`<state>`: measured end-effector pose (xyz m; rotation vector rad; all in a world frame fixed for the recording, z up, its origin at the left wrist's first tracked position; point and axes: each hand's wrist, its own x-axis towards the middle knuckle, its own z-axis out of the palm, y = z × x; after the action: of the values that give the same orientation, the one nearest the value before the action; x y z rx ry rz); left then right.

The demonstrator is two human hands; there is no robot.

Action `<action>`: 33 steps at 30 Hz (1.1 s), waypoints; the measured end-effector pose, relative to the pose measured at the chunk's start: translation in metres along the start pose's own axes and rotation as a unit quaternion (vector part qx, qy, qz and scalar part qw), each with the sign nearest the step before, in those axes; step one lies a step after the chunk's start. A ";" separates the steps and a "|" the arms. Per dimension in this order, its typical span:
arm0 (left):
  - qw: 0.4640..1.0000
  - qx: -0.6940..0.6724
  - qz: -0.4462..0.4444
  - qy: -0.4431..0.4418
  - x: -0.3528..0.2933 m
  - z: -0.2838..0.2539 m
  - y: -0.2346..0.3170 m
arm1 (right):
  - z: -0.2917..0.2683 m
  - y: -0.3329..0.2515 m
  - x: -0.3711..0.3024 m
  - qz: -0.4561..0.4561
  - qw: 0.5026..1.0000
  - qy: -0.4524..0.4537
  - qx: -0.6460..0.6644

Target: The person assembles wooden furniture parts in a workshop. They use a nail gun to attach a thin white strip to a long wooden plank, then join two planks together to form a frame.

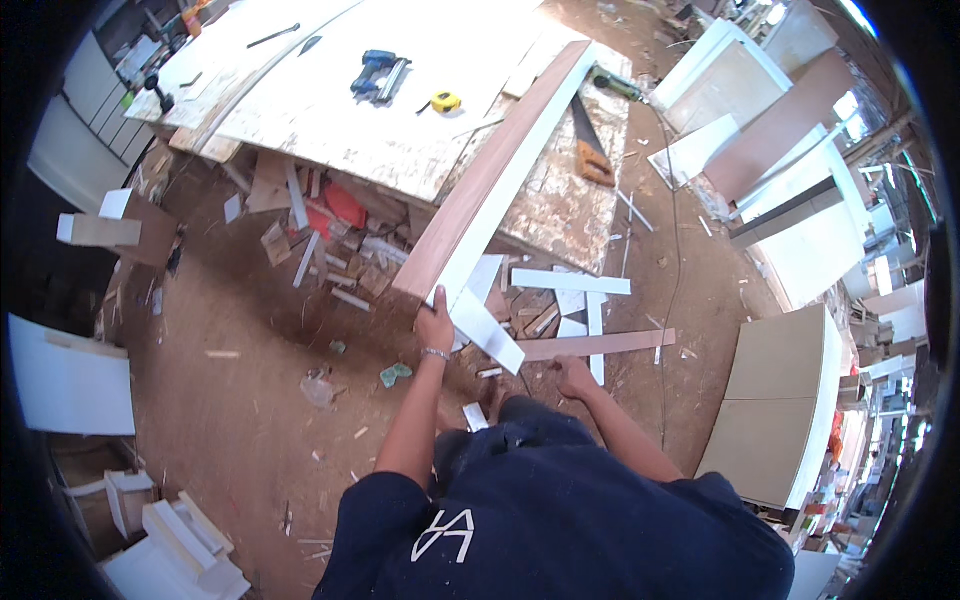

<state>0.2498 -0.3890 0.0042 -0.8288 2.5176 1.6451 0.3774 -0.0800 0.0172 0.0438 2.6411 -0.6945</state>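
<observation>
At the upper left of the frame, a blue power tool (377, 72) and a yellow tape measure (446, 101) are lying on the big worktable (330, 110). Wood scraps (320, 250) are piling up under its edge. A handsaw (590, 150) is resting to the right. In the middle, the left hand (435, 325) is gripping the low end of a long brown-and-white board (500, 165) leaning off the table. Just right, the right hand (574, 376) is curling near a thin wood strip (600, 345); I cannot tell if it is holding anything.
</observation>
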 end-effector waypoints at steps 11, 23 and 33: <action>0.956 -0.243 -0.151 -0.062 -0.024 -0.024 0.075 | 0.061 0.016 -0.046 0.255 0.842 -0.107 0.463; 0.772 -0.439 -0.401 -0.226 -0.033 -0.026 0.127 | -0.124 -0.104 -0.005 -0.158 0.502 0.238 0.816; 0.623 -0.508 -0.429 -0.412 0.042 0.052 0.106 | -0.218 -0.311 0.045 -0.211 0.856 0.311 0.355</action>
<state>0.1533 -0.3303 0.0586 -0.7476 0.2903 2.1029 0.2130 -0.2510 0.3167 -0.1297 2.8039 -2.0901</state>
